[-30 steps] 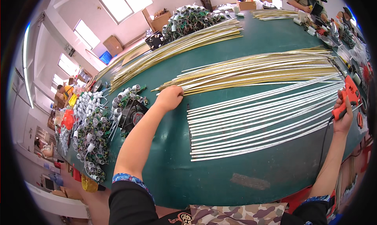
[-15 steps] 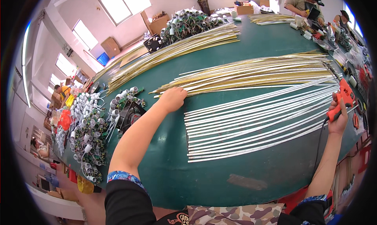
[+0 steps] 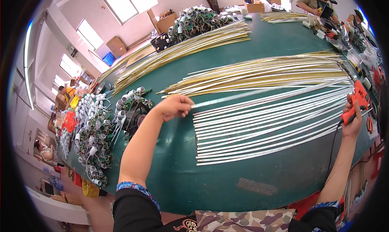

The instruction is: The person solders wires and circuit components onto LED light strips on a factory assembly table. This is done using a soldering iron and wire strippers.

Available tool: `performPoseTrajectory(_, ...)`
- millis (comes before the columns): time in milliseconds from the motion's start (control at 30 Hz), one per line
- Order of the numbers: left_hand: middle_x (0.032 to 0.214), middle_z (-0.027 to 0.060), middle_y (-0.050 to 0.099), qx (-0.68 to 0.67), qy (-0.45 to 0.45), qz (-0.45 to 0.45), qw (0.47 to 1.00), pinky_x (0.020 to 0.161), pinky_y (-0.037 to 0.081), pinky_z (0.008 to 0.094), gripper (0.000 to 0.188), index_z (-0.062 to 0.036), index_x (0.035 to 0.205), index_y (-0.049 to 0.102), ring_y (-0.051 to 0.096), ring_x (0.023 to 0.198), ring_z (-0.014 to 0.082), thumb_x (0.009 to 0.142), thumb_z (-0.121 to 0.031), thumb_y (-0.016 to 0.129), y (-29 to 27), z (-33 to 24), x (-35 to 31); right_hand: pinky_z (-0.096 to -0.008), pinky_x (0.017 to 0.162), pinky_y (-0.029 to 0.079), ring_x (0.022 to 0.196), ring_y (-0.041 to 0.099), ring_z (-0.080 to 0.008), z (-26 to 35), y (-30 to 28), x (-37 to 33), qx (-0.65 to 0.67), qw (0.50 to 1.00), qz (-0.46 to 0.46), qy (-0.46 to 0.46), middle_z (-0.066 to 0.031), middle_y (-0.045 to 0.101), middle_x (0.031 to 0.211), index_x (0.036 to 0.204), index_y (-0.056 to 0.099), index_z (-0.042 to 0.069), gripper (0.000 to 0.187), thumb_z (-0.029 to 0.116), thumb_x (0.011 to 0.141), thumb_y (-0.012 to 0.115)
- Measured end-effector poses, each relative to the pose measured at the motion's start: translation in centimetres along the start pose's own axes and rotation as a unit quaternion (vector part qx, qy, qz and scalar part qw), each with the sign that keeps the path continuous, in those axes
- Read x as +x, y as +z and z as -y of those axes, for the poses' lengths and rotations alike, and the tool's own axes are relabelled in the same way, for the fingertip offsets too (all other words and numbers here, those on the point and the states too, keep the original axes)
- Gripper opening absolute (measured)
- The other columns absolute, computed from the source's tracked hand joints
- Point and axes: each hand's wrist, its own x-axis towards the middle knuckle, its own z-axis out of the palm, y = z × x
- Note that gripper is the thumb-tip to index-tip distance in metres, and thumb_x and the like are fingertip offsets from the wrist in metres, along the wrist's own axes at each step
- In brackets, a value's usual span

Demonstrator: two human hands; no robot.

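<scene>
My left hand [image 3: 175, 107] pinches the left end of a thin white LED strip [image 3: 231, 97], which looks blurred along its length. This strip stretches right, just above a row of white strips [image 3: 251, 135] laid side by side on the green table. Beyond it lies a loose pile of yellow and white strips [image 3: 251, 76]. At the right, my right hand [image 3: 351, 124] is wrapped round the handle of an orange-red corded soldering gun [image 3: 360, 95]. The gun's thin dark tip points up and left, near the right ends of the strips.
Bundles of lamp parts with white caps [image 3: 93, 143] crowd the table's left side. A black fan [image 3: 161, 42] stands by another strip pile [image 3: 182, 49] at the back. Orange-handled scissors [image 3: 369, 125] lie at the right edge. A co-worker [image 3: 318, 5] works at the far right.
My left hand has come away from the loose pile, slightly nearer me, drawing one strip out toward the laid row. My right hand keeps hold of the soldering gun in about the same place.
</scene>
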Motion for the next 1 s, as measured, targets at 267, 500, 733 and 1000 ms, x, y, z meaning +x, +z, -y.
performPoseTrajectory(267, 0.078, -0.0002, 0.061, 0.037, -0.075, -0.052, 0.995, 0.06, 0.05, 0.021, 0.008, -0.0051, 0.089, 0.061, 0.059, 0.066, 0.0074, 0.087, -0.012, 0.064, 1.3, -0.1, 0.6, -0.0182, 0.065, 0.05, 0.078, 0.055, -0.0078, -0.2, 0.0, 0.0, -0.008, 1.0, -0.022, -0.001, -0.0138, 0.057, 0.117, 0.134, 0.04, -0.003, 0.046, 0.013, 0.094, 0.054)
performPoseTrajectory(500, 0.069, 0.0023, 0.06, 0.249, -0.072, -0.108, 0.96, 0.052, 0.049, 0.0221, 0.018, -0.0035, 0.078, 0.06, 0.057, 0.059, 0.009, 0.081, -0.019, 0.07, 3.1, -1.2, 2.0, -0.0175, 0.064, 0.049, 0.078, 0.055, -0.0074, -0.2, -0.2, 0.2, -0.021, 0.999, -0.028, 0.005, -0.0134, 0.058, 0.116, 0.132, 0.041, -0.004, 0.044, 0.013, 0.094, 0.055)
performPoseTrajectory(733, 0.068, 0.0117, 0.064, 0.508, -0.068, -0.086, 0.855, 0.056, 0.05, 0.0355, 0.039, -0.0025, 0.069, 0.063, 0.062, 0.061, 0.0189, 0.075, -0.04, 0.073, 2.3, -1.2, 2.9, -0.016, 0.054, 0.038, 0.071, 0.048, -0.0046, -0.5, -3.0, 1.9, -0.028, 0.999, 0.003, 0.043, -0.0013, 0.055, 0.089, 0.13, 0.046, -0.003, 0.046, 0.024, 0.094, 0.057)
performPoseTrajectory(1000, 0.076, 0.0154, 0.064, 0.426, 0.099, -0.232, 0.869, 0.067, 0.048, 0.0396, 0.039, -0.0042, 0.074, 0.06, 0.062, 0.075, 0.0317, 0.073, -0.04, 0.074, 3.3, 3.0, 0.7, -0.0153, 0.059, 0.04, 0.073, 0.044, -0.003, -0.6, -9.2, 4.4, -0.032, 0.989, 0.122, 0.078, -0.0026, 0.055, 0.107, 0.138, 0.038, 0.0, 0.049, 0.018, 0.095, 0.055)
